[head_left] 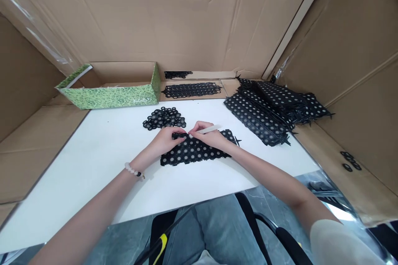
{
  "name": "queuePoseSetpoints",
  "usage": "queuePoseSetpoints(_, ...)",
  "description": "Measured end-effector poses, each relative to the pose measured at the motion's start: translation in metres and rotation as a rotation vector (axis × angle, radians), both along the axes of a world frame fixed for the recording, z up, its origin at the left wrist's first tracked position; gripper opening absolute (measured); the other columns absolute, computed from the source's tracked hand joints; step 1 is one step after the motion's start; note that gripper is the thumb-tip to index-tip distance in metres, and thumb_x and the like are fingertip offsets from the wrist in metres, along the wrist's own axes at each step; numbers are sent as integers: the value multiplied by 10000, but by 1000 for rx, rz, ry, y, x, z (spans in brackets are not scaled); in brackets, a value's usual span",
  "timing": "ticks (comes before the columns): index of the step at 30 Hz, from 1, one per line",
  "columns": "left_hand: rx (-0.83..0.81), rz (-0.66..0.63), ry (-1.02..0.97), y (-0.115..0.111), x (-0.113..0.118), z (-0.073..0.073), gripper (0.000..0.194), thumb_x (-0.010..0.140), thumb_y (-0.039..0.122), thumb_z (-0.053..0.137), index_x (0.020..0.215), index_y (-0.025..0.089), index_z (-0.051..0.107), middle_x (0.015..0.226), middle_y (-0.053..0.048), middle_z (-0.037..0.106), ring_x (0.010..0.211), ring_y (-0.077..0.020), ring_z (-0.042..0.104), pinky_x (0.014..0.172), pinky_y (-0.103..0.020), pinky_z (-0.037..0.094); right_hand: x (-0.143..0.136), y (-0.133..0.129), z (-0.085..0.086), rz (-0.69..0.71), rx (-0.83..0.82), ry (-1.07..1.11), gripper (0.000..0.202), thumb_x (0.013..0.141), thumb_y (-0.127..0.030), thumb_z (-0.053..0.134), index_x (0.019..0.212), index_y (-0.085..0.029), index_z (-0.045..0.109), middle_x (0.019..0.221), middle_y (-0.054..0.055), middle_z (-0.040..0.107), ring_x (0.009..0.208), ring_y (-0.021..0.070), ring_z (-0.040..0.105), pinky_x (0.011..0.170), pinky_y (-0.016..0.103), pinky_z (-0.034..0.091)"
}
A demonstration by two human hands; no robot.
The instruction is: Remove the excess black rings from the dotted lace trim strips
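A black mesh panel with rows of round holes point(195, 151) lies on the white table in front of me. My left hand point(170, 138) pinches its upper left edge between thumb and fingers. Close beside it, my right hand point(207, 134) grips a slim whitish stick-like tool point(211, 128), its tip end down at the panel's top edge. The fingertips of both hands nearly meet there, and what lies between them is too small to make out. Just beyond my left hand sits a loose pile of small black rings point(164, 117).
A green patterned open box point(115, 97) stands at the back left. Another black ring panel point(192, 90) lies on cardboard at the back. Black dotted panels point(264, 109) are heaped at the right. Cardboard walls point(186, 20) enclose the table; several rings point(350, 160) lie far right.
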State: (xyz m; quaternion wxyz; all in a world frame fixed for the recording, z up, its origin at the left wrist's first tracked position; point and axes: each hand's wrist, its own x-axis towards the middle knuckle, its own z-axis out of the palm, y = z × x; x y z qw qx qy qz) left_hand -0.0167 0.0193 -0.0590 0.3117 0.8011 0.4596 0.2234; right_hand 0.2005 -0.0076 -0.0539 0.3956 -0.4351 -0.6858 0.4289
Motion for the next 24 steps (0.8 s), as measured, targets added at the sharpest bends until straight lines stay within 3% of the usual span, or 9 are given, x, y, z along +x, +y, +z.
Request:
queuePoseSetpoints(7, -82, 26, -148, -5, 7, 4, 220, 736, 343, 656, 924, 234, 619, 997, -41, 723, 1028, -283, 684, 966, -431, 490, 2, 4, -7, -14, 23, -13, 158, 828, -322, 657, 741, -198, 611, 794, 8, 696, 732, 149, 598, 693, 269, 438)
queuePoseSetpoints(13, -175, 83, -270, -4, 7, 3, 341, 652, 352, 739, 885, 232, 521, 1008, -22, 643, 991, -255, 683, 928, -409, 500, -2, 0, -11, -27, 59, -34, 125, 841, -292, 628, 752, -212, 593, 822, 2, 704, 759, 157, 617, 714, 274, 446)
queuePoseSetpoints(20, -241, 89, -292, -1, 2, 6, 418, 619, 396, 776, 936, 222, 566, 1085, -55, 678, 1029, -274, 688, 901, -411, 527, -7, -4, -7, -77, 105, -90, 122, 852, -273, 605, 744, -216, 592, 727, -17, 659, 685, 145, 581, 652, 262, 419)
queuePoseSetpoints(24, -173, 60, -93, 4, -8, 12, 363, 620, 423, 782, 919, 239, 692, 1035, -52, 748, 1012, -298, 692, 949, -438, 510, 0, 0, 1, -18, 34, -22, 129, 824, -287, 645, 727, -212, 607, 790, 7, 702, 742, 162, 625, 710, 283, 462)
